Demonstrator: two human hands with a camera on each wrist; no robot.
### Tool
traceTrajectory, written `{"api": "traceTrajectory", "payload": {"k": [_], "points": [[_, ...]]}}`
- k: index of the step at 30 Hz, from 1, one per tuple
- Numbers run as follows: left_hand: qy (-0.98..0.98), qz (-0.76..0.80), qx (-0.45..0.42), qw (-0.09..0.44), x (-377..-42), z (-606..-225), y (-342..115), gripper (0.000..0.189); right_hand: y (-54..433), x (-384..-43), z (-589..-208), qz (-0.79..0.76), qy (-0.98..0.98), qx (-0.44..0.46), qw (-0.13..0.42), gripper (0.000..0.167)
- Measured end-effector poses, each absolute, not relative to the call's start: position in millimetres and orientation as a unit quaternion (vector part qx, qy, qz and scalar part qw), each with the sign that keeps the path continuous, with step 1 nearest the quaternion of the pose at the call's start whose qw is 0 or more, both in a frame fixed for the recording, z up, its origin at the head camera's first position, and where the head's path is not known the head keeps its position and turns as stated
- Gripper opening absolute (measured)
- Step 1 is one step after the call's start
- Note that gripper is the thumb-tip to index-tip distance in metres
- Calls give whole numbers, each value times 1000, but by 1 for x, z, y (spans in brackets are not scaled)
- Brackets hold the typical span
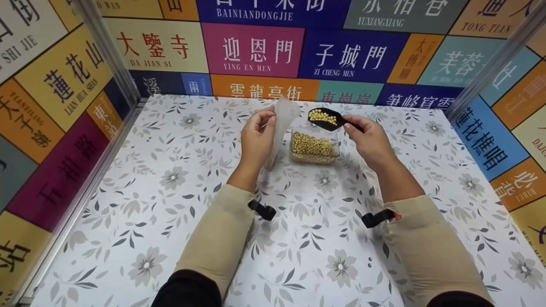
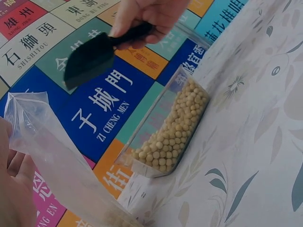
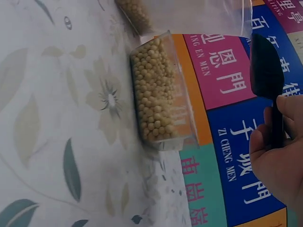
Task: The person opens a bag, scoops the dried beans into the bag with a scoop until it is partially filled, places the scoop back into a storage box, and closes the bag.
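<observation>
My left hand (image 1: pixel 258 133) pinches the upper edge of a translucent plastic bag (image 1: pixel 285 119), which hangs upright beside a clear rectangular container (image 1: pixel 336 148). A few soybeans lie in the bag's bottom (image 3: pixel 134 15), seen in the right wrist view. Yellowish soybeans (image 1: pixel 311 144) fill much of the container, heaped unevenly. My right hand (image 1: pixel 372 140) grips the handle of a black scoop (image 1: pixel 327 125) and holds it above the container's far side, its tip pointing toward the bag. A small load of soybeans (image 1: pixel 322 115) sits in the scoop.
The table (image 1: pixel 170 226) wears a white cloth printed with grey flowers and leaves. Panels of coloured signs (image 1: pixel 251 49) stand behind the table and along both sides, joined by metal posts (image 1: pixel 108 47) at the corners.
</observation>
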State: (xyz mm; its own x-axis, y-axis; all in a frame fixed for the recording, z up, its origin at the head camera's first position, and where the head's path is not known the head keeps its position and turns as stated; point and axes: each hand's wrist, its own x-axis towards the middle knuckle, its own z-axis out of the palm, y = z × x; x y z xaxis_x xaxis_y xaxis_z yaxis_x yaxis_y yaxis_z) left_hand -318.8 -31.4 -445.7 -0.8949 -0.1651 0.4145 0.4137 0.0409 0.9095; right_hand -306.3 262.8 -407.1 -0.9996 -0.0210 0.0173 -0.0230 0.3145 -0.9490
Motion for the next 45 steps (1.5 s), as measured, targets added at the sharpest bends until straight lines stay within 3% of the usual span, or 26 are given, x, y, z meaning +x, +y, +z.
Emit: {"api": "traceTrajectory", "payload": {"k": [11,23,45], "points": [[-692,-683,-95,216,-318,-445,-31,15,238,-313,-360,545,-835,74,20,41],[-690,-687,-98,204,-317,-444,-31,16,208,-315,-314,293,-942,147,75,37],[-678,-694,-101,221,-317,-441,-32,13,210,-312,-312,248,-951,162,84,35]]}}
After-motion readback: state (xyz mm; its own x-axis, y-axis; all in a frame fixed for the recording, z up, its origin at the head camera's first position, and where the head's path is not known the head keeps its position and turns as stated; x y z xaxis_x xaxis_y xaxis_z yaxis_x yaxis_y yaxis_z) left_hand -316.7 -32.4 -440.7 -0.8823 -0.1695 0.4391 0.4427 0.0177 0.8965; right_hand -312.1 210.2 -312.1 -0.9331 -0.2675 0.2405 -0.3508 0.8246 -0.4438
